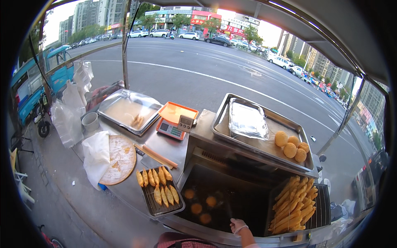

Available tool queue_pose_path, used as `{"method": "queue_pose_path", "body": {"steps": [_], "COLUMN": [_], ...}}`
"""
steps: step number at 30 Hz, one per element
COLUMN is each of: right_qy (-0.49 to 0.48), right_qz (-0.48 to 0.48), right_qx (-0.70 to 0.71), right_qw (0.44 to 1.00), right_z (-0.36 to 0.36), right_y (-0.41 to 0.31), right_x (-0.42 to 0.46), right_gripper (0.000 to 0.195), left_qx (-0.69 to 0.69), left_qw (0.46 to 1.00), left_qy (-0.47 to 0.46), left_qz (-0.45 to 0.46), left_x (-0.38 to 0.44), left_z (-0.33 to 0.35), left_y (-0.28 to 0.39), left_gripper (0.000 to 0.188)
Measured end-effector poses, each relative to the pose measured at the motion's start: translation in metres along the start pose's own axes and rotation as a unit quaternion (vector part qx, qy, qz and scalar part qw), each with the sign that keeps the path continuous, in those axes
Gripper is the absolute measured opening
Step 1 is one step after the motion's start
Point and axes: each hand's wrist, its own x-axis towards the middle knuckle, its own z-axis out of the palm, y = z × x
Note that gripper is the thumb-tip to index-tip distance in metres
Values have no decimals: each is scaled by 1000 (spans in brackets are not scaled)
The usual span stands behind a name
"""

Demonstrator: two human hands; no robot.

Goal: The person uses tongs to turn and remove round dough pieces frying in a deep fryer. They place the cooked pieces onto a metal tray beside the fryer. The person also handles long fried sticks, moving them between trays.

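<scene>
Wearing a clear plastic glove, my right hand is closed at the near edge of the fryer. It grips a thin utensil, blurred and dark against the oil, so its kind cannot be told. Several round browned dough balls float to its left in the dark oil of the fryer. On a wire rack at the fryer's right, long fried dough sticks are piled. Left of the fryer, a rack tray carries two rows of fried dumplings. My left hand is out of view.
Behind the fryer, a steel tray bears fried balls and a foil-like metal container. To the left are an orange scale, a timer, a covered tray, a rolling pin and a floured round board.
</scene>
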Motion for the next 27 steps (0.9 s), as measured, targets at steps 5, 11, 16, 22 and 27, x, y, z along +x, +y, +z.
{"method": "queue_pose_path", "body": {"steps": [5,11,16,22,27], "right_qy": [226,236,27,104,43], "right_qz": [-119,-95,-83,-104,-105], "right_qx": [-266,-557,-211,-817,-669], "right_qw": [930,791,973,557,735], "right_z": [-31,9,-10,-54,-33], "right_y": [5,14,17,40,38], "right_x": [25,7,-13,-7,-33], "right_gripper": [29,42,50,44,46], "left_qx": [10,-88,96,-239,-292], "left_qw": [965,962,982,960,929], "left_qy": [-202,-176,-142,-111,-113], "left_qz": [-169,-188,82,-97,-198], "left_x": [28,27,31,66,65], "left_z": [-18,-26,-20,-12,-7], "left_y": [12,-12,-17,13,17], "left_gripper": [34,31,40,46,51]}}
